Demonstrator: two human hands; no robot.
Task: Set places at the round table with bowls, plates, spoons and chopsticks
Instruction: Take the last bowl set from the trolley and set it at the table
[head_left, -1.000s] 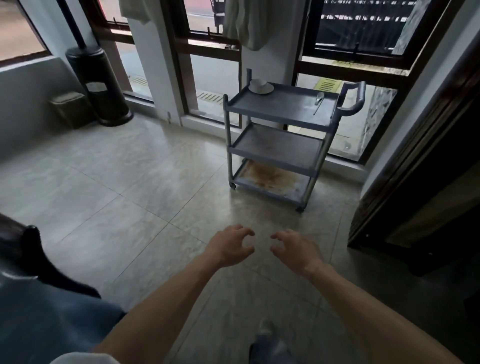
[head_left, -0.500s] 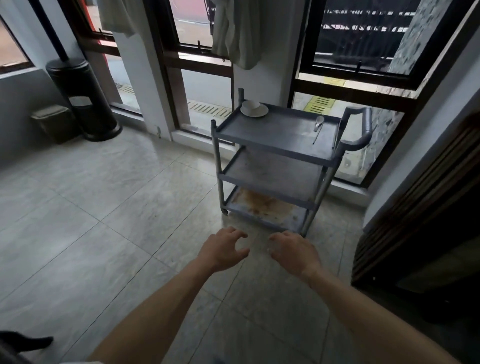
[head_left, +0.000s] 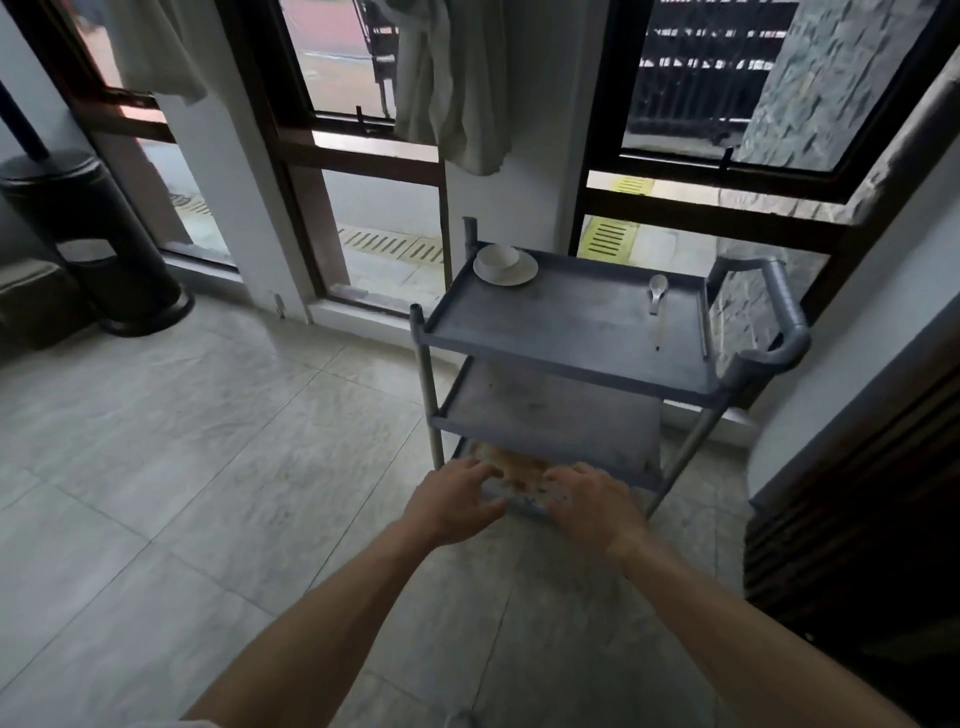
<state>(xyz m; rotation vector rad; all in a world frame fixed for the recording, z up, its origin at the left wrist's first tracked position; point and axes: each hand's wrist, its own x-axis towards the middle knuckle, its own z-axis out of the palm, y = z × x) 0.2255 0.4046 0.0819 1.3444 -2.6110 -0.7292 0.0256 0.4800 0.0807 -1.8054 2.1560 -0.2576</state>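
Pale grey floor tiles (head_left: 171, 467) with a marble pattern fill the room, and on them, in front of the dark-framed windows (head_left: 374, 150), stands a grey three-shelf cart (head_left: 566, 332). On its top shelf, at the far left corner, a small white bowl (head_left: 497, 256) sits on a white round plate (head_left: 506, 270); both are smooth and glossy, like ceramic. Toward the right side of the same shelf lies a white spoon (head_left: 656, 292) with its bowl part pointing to the window, and just beside it thin dark chopsticks (head_left: 657, 332) lie along the shelf. The bowl and plate are well apart from the spoon.

Both arms are bare and reach forward, low in the head view, in front of the bottom shelf of the cart. The left hand (head_left: 457, 501) has the back turned up and the fingers loosely curled; it holds nothing. The right hand (head_left: 589, 501) is in the same pose just beside it, released, with relaxed fingers and nothing in them. The two hands are near each other but not touching.

The cart looks like matt plastic with raised rims, round metal legs and a thick curved handle (head_left: 779, 317) at the right. Its lowest shelf has a rusty orange stain. A black cylindrical bin (head_left: 88, 244) stands at the left wall, and white cloth (head_left: 457, 88) hangs before the window.
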